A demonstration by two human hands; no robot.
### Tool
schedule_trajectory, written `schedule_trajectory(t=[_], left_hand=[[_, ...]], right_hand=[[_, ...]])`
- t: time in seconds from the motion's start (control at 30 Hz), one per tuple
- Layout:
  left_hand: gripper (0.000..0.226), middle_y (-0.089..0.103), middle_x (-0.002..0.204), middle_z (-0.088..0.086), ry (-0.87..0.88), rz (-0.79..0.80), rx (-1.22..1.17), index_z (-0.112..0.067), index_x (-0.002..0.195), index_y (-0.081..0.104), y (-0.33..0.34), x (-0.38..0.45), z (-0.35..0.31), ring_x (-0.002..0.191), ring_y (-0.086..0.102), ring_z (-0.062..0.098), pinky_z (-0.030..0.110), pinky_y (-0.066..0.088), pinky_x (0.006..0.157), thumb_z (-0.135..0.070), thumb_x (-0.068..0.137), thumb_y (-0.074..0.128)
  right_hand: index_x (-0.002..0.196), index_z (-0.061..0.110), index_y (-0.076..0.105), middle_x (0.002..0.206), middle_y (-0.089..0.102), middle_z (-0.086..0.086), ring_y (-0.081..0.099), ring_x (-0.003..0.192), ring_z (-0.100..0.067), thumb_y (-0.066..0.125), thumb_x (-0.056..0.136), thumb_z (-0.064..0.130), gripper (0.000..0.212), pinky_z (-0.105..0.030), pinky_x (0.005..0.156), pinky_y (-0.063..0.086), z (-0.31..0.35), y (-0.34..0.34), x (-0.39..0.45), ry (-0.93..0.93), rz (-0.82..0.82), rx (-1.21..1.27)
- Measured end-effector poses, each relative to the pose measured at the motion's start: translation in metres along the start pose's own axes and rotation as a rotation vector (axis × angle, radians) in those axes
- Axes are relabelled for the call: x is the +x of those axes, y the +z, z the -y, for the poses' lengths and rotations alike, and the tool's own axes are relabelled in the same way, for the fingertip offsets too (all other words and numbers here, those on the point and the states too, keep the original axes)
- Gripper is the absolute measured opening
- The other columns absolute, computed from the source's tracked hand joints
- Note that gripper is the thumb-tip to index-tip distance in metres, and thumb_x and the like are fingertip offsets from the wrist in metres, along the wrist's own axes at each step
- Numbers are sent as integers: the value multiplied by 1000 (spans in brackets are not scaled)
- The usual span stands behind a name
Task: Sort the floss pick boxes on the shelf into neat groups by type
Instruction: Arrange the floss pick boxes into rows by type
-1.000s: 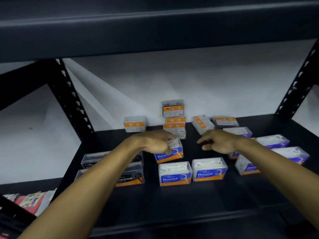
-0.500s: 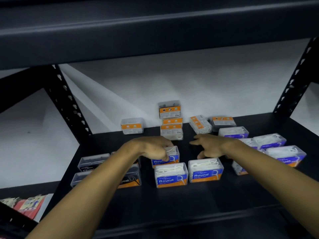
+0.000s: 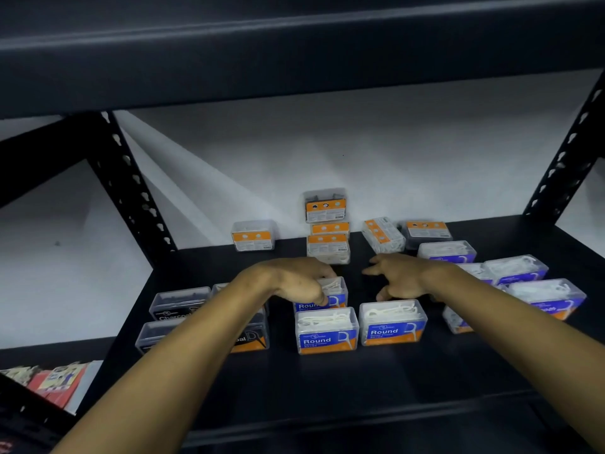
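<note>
Holding a blue "Round" box [image 3: 330,294], the left hand [image 3: 296,283] curls its fingers over the top of it and sets it down on the dark shelf [image 3: 360,381], right behind another blue box [image 3: 325,330] at the front. A second ago this box sat up higher and a bit tilted in the hand; now it looks flat and low, so it seems almost in its place. Beside the front box, at 3 o'clock, is one more blue box [image 3: 393,322], so the blue ones are turning into a little group. The right hand [image 3: 397,280] holds nothing; its fingers are spread wide, and it has slid left, toward the gap behind that box. More blue boxes [image 3: 517,270] lie messy, well off at 3 o'clock of the right hand. Dark charcoal boxes [image 3: 180,303] sit at 9 o'clock of the left hand, partly hidden by the arm. Orange boxes [image 3: 327,247] wait at the back, at 12 o'clock, with one box [image 3: 324,206] up against the wall [image 3: 425,158]. I think lots of sorting is still left: the messy blue boxes must join the group next.
</note>
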State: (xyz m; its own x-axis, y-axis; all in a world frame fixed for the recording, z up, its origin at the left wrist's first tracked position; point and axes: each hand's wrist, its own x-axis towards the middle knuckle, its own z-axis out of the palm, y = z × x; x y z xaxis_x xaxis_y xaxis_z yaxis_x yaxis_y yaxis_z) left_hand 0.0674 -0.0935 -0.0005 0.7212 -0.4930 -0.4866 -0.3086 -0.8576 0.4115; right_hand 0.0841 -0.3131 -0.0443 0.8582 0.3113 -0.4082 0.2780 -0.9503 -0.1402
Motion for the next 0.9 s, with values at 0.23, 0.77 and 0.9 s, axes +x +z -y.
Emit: schedule_trajectory(t=[0.23,0.77,0.9], left_hand=[[44,59,135,-3,16,-4,-3,-26,138,50,1,-1,4,115,59,14,33,50,91,-26,95,63],[45,60,134,-2,29,-17,-24,-24,138,51,2,-2,4,116,60,14,33,51,92,-24,95,62],[46,60,135,-2,28,-15,-24,-24,139,50,2,-3,3,116,60,15,36,52,94,-24,95,62]], right_hand=[[150,27,26,159,16,-1,17,146,-23,62,89,35,71,-37,116,19,0,1,-1,7,8,11],[149,28,27,160,15,0,17,146,-22,64,88,33,72,-37,116,21,1,-1,-3,15,17,54],[149,28,27,159,16,-1,17,146,-22,64,88,32,71,-37,116,21,3,-3,-5,13,22,56]])
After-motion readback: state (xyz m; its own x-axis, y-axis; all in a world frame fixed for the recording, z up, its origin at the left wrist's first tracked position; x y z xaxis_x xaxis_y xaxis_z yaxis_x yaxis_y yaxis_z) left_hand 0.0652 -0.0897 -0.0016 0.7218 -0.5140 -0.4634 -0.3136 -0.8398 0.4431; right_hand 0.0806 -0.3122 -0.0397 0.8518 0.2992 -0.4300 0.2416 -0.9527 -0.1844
